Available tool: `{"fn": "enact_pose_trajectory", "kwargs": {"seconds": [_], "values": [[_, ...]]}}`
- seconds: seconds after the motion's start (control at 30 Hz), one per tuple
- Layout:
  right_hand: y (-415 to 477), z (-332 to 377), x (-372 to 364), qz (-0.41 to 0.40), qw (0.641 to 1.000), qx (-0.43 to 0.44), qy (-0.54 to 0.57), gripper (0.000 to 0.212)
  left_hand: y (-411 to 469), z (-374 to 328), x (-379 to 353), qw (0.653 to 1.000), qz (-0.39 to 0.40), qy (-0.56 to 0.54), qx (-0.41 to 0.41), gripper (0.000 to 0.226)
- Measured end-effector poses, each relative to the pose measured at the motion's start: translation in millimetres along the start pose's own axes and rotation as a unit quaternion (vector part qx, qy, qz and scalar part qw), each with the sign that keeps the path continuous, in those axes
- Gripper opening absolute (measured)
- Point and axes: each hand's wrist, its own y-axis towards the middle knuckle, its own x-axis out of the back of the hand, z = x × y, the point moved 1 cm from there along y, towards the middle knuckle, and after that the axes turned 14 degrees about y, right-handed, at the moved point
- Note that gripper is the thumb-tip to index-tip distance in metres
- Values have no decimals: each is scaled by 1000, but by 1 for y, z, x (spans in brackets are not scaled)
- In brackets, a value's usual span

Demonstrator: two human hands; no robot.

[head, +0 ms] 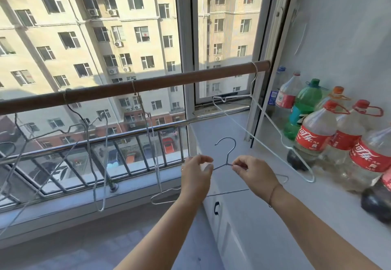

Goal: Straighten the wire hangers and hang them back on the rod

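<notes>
Hands meet near the window: left hand [197, 171] and right hand [251, 171] each pinch a shoulder of the grey wire hanger [226, 163] just beside its neck, hook upward, below the wooden rod [148, 85]. Other hangers [264, 114] dangle from it. Bottles [313, 134] stand at right.

Brown rod [169, 80] with bent wire hangers [232, 119] on it; white counter [275, 216] with a row of plastic bottles [313, 138]

Bright window daylight — wide-angle edge warp
</notes>
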Motion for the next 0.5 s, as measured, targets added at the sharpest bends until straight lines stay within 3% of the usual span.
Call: {"fn": "enact_pose_trajectory", "kwargs": {"seconds": [0.07, 0.1, 0.23, 0.37, 0.5], "values": [[-8, 1, 1, -24, 999, -8, 19, 13, -5, -4, 1, 997, -78, -22, -4, 5], [-11, 3, 1, -43, 998, -10, 34, 13, -8, -7, 1, 997, -77, -33, 2, 6], [-23, 21, 1, -76, 988, -2, 132, 13, -16, -28, -9, 996, 42, -77, 10, 19], [-29, 53, 0, -84, 967, 21, 239, 17, -16, -62, -2, 984, 49, -173, -13, 19], [-25, 89, 17, -69, 920, 7, 386, 15, -6, -95, 21, 959, 69, -275, 3, 20]]}}
